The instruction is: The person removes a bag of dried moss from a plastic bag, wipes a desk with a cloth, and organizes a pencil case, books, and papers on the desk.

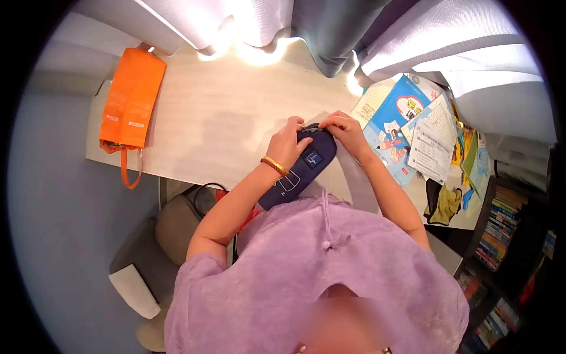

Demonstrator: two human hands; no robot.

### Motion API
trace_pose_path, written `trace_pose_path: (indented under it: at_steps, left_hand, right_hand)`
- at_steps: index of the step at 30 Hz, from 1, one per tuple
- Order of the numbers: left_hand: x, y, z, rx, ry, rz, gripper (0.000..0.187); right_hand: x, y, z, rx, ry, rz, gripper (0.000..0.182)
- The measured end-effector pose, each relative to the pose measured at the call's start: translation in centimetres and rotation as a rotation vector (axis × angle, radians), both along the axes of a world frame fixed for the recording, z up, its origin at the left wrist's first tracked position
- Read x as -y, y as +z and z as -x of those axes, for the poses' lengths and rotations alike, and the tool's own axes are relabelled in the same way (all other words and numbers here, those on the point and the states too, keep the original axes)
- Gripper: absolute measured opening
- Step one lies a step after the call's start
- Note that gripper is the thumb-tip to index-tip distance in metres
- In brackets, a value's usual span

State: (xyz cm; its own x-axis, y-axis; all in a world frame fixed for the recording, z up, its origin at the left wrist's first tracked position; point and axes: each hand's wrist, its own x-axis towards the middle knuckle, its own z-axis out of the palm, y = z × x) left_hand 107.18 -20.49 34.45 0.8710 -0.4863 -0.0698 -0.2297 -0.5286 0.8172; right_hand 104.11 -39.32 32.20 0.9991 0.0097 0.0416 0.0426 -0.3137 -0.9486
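A dark navy pencil case (pixel 302 166) with pale printed shapes lies on the light wooden desk (pixel 224 118), its near end over the desk's front edge. My left hand (pixel 287 143), with a gold bangle at the wrist, grips the case's far left side. My right hand (pixel 345 131) pinches the case's far end, fingers closed at what looks like the zip. Both hands touch the case at its top.
An orange fabric bag (pixel 131 100) lies at the desk's left, its loop hanging over the edge. Booklets and printed sheets (pixel 413 133) are piled at the right. Curtains (pixel 330 29) hang behind the desk. A bookshelf (pixel 501 230) stands at the far right.
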Motion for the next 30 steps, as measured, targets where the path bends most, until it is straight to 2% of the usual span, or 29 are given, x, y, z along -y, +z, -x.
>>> trace_pose_path:
  at_steps: [1,3,4,6,9,13,16,18,19,21,24,28,30]
  left_hand:
    - [0.1,0.1,0.4,-0.008,-0.007,-0.001,0.041]
    - [0.2,0.1,0.7,0.137,0.02,0.06,0.043]
    - [0.3,-0.4,0.8,0.135,0.021,0.061,0.043]
    - [0.2,-1.5,1.0,0.15,0.027,0.012,0.05]
    - [0.1,-1.6,0.9,0.171,0.05,0.051,0.051]
    - [-0.3,-0.8,1.1,0.186,0.064,0.083,0.051]
    - [-0.2,-0.3,1.0,0.164,0.112,0.091,0.046]
    - [-0.5,-0.4,0.7,0.257,0.034,0.086,0.037]
    - [-0.4,-0.2,0.7,0.259,0.036,0.088,0.037]
    - [-0.2,0.4,0.7,0.285,0.037,0.075,0.025]
    - [0.3,0.8,0.2,0.397,0.035,0.078,0.023]
    - [1.1,1.1,0.0,0.399,0.045,0.075,0.021]
    - [1.4,0.4,0.1,0.365,0.058,0.098,0.02]
  right_hand:
    - [0.0,0.5,0.1,-0.008,-0.007,-0.001,0.011]
    - [-0.1,2.0,-0.1,-0.396,-0.002,-0.076,0.015]
    - [-0.5,2.8,-0.3,-0.398,-0.002,-0.075,0.015]
    - [-1.7,3.7,-0.8,-0.304,0.088,0.437,0.026]
    - [-3.2,2.6,-1.0,-0.228,-0.003,0.587,0.033]
    - [-4.1,2.1,-1.0,-0.209,-0.017,0.598,0.032]
    - [-3.8,1.4,-0.9,-0.177,-0.128,0.583,0.026]
    - [-3.4,1.5,-0.6,-0.349,-0.229,0.104,0.019]
    - [-3.5,1.4,-0.6,-0.348,-0.227,0.106,0.019]
    - [-3.7,1.4,-0.3,-0.363,-0.308,-0.191,0.013]
    - [-4.1,2.3,0.0,-0.284,-0.341,-0.322,0.013]
    - [-4.3,2.3,0.4,-0.203,-0.378,-0.316,0.012]
    - [-4.0,2.4,-0.1,0.121,-0.299,0.303,0.01]
